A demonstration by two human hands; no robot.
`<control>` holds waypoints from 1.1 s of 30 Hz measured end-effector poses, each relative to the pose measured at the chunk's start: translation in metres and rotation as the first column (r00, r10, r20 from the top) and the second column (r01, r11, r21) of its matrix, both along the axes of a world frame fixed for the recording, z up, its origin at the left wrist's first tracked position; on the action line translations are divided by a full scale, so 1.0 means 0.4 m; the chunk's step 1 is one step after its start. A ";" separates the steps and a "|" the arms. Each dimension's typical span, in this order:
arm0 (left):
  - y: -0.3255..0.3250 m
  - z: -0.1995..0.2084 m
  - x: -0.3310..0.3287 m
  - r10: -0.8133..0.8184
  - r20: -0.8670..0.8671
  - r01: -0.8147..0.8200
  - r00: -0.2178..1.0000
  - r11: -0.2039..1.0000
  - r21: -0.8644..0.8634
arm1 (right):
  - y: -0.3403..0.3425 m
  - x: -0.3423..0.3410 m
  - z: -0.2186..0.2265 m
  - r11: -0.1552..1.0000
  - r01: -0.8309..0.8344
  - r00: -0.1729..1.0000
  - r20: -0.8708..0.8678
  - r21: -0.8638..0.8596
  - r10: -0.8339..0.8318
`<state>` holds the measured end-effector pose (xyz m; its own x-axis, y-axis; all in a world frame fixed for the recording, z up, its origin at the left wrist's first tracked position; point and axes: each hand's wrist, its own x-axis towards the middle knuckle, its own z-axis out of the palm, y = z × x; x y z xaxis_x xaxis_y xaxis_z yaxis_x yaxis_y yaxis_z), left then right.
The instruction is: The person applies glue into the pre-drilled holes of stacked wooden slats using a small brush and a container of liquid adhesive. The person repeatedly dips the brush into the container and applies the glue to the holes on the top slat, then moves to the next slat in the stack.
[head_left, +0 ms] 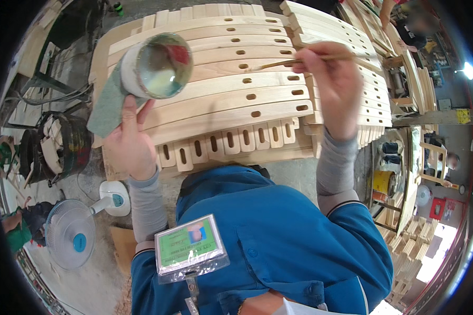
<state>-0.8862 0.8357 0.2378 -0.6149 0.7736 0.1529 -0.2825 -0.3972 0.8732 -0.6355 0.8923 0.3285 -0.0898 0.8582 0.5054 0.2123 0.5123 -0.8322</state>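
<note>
both forearms reach forward (grey sleeves); left hand [127,140] raised, fingers curled in a grip; right hand [335,84] pinched closed, wrist bent.

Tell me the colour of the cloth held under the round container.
Dull grey-green: the cloth hangs beneath the round container in the left hand, seen best in the head view.

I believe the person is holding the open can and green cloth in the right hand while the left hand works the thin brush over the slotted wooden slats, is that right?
Not quite: the hands are swapped. The head view shows the left hand holding the open can and green cloth, while the right hand works the thin brush over the slotted wooden slats.
</note>
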 end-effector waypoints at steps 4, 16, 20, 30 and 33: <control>-0.001 0.016 0.032 -0.127 0.181 0.104 0.975 0.986 0.131 | -0.060 -0.013 0.024 0.923 -0.317 0.918 -0.172 0.219 0.356; 0.013 -0.011 0.115 -0.005 0.089 -0.017 0.996 0.970 0.242 | -0.153 -0.088 -0.065 0.792 -0.319 0.944 0.096 0.521 0.317; 0.023 -0.021 0.114 0.014 0.056 -0.025 0.998 0.977 0.211 | -0.122 -0.059 -0.072 0.878 -0.229 0.957 -0.066 0.421 0.282; -0.002 -0.036 0.016 -0.169 0.191 0.166 0.967 0.986 0.035 | 0.014 0.046 -0.058 0.992 -0.006 0.977 0.213 -0.123 0.032; -0.003 -0.039 0.016 -0.183 0.182 0.180 0.966 0.983 0.033 | 0.028 0.024 -0.097 0.999 -0.039 0.931 0.363 0.000 0.036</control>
<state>-0.8800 0.8345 0.2223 -0.4831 0.8732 0.0639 -0.5058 -0.3379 0.7937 -0.6261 0.9033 0.2896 -0.3002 0.8470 0.4388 0.4795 0.5316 -0.6982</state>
